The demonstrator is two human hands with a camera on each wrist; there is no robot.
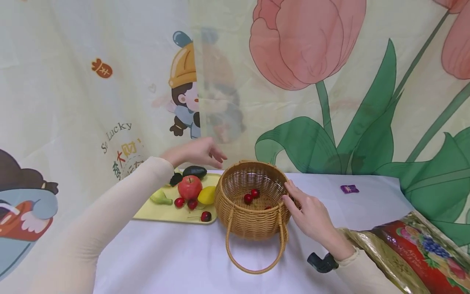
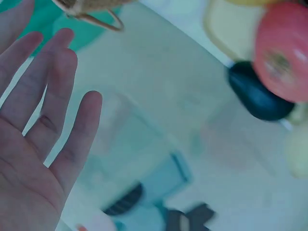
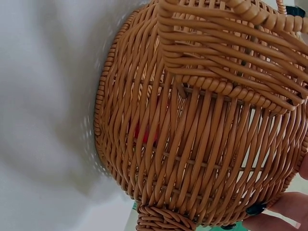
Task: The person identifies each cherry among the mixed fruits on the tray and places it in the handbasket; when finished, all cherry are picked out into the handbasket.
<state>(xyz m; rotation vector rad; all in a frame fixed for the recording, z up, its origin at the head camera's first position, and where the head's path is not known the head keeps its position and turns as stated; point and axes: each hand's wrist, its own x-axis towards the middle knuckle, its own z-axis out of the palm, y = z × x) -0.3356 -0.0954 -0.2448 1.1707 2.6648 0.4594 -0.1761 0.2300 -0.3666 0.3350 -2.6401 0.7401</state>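
Observation:
A round wicker basket (image 1: 253,222) stands open on the white table with its handle folded down toward me. Red cherries (image 1: 248,199) lie inside it. My right hand (image 1: 310,210) rests on the basket's right rim, fingers mostly straight; in the right wrist view its fingertips (image 3: 284,209) touch the wickerwork. Raised between tray and basket, my left hand (image 1: 200,151) holds nothing; the left wrist view shows its palm (image 2: 29,168) with fingers spread. Below it, the yellow tray (image 1: 154,212) carries a red apple (image 1: 189,188), a lemon (image 1: 207,195), a dark avocado (image 1: 194,171) and several cherries (image 1: 179,202).
A pale green, curved fruit (image 1: 160,197) lies on the tray's left side. To the right of the basket is a small purple packet (image 1: 349,189). A red and gold bag (image 1: 415,249) lies at the lower right. A printed curtain (image 1: 227,81) hangs behind the table.

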